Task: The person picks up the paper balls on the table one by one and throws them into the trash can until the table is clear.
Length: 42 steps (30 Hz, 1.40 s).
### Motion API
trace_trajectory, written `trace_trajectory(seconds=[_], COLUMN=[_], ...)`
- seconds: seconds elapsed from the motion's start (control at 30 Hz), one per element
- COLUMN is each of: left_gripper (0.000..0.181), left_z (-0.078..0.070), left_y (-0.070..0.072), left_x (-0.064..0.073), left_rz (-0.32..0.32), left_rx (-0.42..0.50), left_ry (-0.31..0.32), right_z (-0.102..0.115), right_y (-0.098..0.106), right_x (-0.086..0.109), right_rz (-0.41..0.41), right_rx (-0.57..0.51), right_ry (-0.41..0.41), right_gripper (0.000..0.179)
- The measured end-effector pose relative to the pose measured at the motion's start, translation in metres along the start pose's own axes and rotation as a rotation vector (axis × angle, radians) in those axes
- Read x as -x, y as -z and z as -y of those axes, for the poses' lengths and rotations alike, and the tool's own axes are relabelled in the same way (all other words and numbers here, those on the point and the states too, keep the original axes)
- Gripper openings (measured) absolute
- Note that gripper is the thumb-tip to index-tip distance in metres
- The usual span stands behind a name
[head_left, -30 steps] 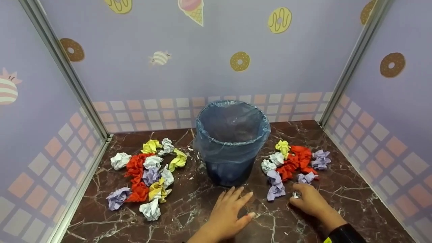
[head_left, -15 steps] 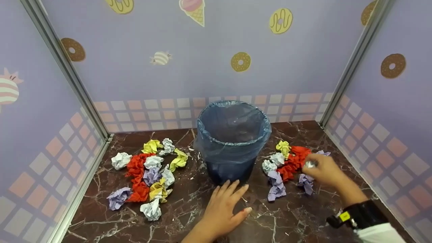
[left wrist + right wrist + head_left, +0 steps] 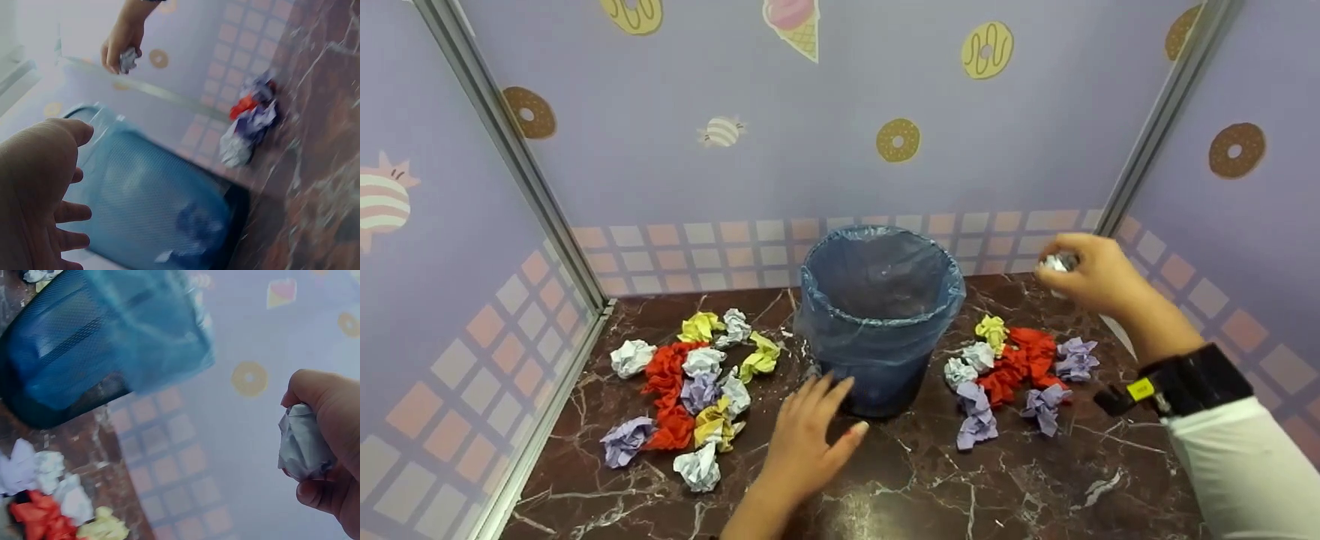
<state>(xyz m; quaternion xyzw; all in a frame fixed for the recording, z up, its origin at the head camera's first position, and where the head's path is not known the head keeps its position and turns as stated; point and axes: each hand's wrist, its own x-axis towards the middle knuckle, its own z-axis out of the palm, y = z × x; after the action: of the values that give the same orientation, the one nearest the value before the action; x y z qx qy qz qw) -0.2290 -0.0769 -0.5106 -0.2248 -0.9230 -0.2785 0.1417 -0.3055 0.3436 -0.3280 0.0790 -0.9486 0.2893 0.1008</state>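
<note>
In the head view my right hand [image 3: 1099,274] is raised to the right of the bin, gripping a crumpled white paper ball [image 3: 1061,262]. The right wrist view shows that paper ball [image 3: 304,443] pinched between thumb and fingers. A blue bin [image 3: 877,375] with a clear plastic liner over its rim stands in the middle. My left hand [image 3: 806,442] is low in front of the bin's left side, fingers spread and holding nothing. In the left wrist view the left hand [image 3: 39,191] overlaps the bin's mesh wall [image 3: 152,191], where some paper shows through.
Left of the bin lies a cluster of crumpled papers: red [image 3: 664,375], yellow [image 3: 761,356], white [image 3: 697,466] and purple [image 3: 628,441]. To its right lies a smaller cluster with red [image 3: 1012,367], purple [image 3: 1076,358] and yellow [image 3: 991,330] balls. Patterned walls [image 3: 810,180] enclose the dark marbled table [image 3: 915,487].
My right hand has lifted the white paper ball off the table, rising up and away beside the bin. My left hand has slid left. A purple paper on the right shifted slightly.
</note>
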Motion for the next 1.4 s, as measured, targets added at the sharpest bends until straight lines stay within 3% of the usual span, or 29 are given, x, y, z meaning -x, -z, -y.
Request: trace_trajectory(seconds=[0.13, 0.23, 0.37, 0.6, 0.8, 0.97, 1.1, 1.4], left_gripper=[0.066, 0.065, 0.064, 0.065, 0.067, 0.068, 0.067, 0.066], left_z=[0.014, 0.023, 0.037, 0.062, 0.08, 0.088, 0.089, 0.087], left_y=[0.012, 0.018, 0.019, 0.021, 0.024, 0.031, 0.036, 0.036], left_x=[-0.004, -0.007, -0.008, 0.001, 0.014, 0.028, 0.035, 0.045], left_rz=[-0.05, -0.095, -0.134, -0.137, -0.104, -0.114, -0.126, -0.132], left_rx=[-0.004, 0.001, 0.015, -0.02, -0.034, -0.032, -0.016, -0.015], left_ry=[0.057, 0.077, 0.094, 0.17, 0.248, 0.301, 0.311, 0.323], right_z=[0.025, 0.043, 0.067, 0.106, 0.133, 0.15, 0.158, 0.154], right_y=[0.001, -0.004, -0.015, -0.049, -0.085, -0.107, -0.115, -0.124], right_x=[-0.027, -0.047, -0.071, -0.099, -0.108, -0.109, -0.108, -0.106], right_rz=[-0.075, -0.068, -0.025, 0.085, 0.19, 0.27, 0.298, 0.309], right_rx=[0.072, 0.081, 0.086, 0.09, 0.091, 0.111, 0.138, 0.148], right_ry=[0.123, 0.186, 0.233, 0.261, 0.308, 0.385, 0.441, 0.454], right_gripper=[0.014, 0.012, 0.012, 0.02, 0.023, 0.026, 0.026, 0.024])
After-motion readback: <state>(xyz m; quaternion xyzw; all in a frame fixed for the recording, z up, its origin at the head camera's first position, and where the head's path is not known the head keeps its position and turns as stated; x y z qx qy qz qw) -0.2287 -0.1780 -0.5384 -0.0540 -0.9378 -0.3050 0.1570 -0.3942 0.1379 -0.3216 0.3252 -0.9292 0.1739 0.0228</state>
